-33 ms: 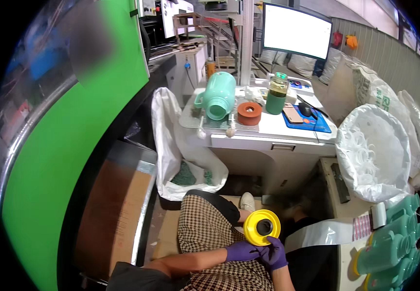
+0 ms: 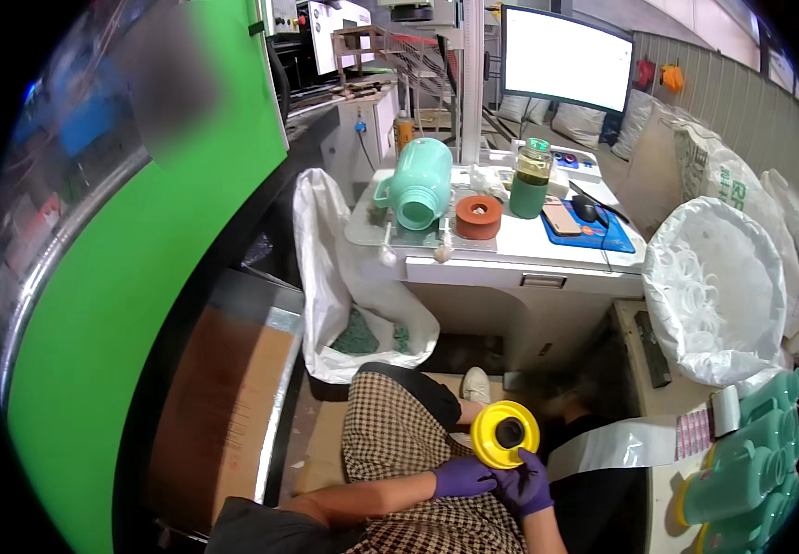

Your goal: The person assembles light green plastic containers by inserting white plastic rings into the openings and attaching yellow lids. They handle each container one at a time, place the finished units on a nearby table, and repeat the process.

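Low over my lap is a yellow round plastic part (image 2: 486,439) with a raised rim and a black centre. My right hand (image 2: 526,486), in a purple glove, is closed on its near edge, thumb on the rim. My left hand (image 2: 462,478), also gloved in purple, meets the right one just below the part. Its fingers are curled in and partly hidden, so what they grip cannot be made out. To the right, mint-green jugs (image 2: 732,485) with yellow bases lie on their sides on a bench.
Ahead, a white desk (image 2: 473,270) bears a mint-green jug (image 2: 421,189), an orange tape roll (image 2: 478,218), a bottle (image 2: 530,180) and a mouse (image 2: 585,208). A white sack (image 2: 321,277) stands left, near a cardboard box (image 2: 233,406). A lined bin (image 2: 741,277) holds white rings.
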The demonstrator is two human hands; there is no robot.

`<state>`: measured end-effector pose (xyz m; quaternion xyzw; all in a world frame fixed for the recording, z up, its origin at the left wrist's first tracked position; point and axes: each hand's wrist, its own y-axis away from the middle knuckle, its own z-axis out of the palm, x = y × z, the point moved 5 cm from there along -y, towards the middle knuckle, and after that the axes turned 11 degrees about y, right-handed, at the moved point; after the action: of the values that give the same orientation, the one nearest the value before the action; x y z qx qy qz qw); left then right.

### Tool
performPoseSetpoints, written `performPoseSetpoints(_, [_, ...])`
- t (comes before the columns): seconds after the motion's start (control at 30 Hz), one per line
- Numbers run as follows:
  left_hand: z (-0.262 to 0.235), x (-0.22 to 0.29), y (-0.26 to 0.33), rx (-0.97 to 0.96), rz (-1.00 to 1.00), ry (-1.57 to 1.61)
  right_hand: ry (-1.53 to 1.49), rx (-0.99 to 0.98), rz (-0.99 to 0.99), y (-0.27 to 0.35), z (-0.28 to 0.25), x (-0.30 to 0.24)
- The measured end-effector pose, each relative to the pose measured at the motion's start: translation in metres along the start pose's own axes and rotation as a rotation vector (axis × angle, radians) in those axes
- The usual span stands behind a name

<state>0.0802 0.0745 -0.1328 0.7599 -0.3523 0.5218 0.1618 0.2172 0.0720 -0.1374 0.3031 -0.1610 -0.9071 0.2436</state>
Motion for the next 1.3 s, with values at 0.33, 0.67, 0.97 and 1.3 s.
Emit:
performPoseSetpoints(0.33, [-0.095,0.033,0.004,0.495,0.040,-0.290,0.264,0.094,-0.470,0.009,-0.046,-0.031])
performPoseSetpoints(0.67, [-0.251,0.134,-0.015,0.955,0.215,-0.973,0.160,0.195,-0.264,-0.003,-0.031,-0.004])
performPoseSetpoints(0.97, [-0.406,0.106,-0.085,0.922,0.224,-1.754,0.250,0.178,-0.342,-0.022,-0.050,-0.004])
performPoseSetpoints(1.3, [-0.350,0.217,0.030,1.112,0.579,-0.562,1.170,0.449,-1.086,0.069,0.024,-0.092])
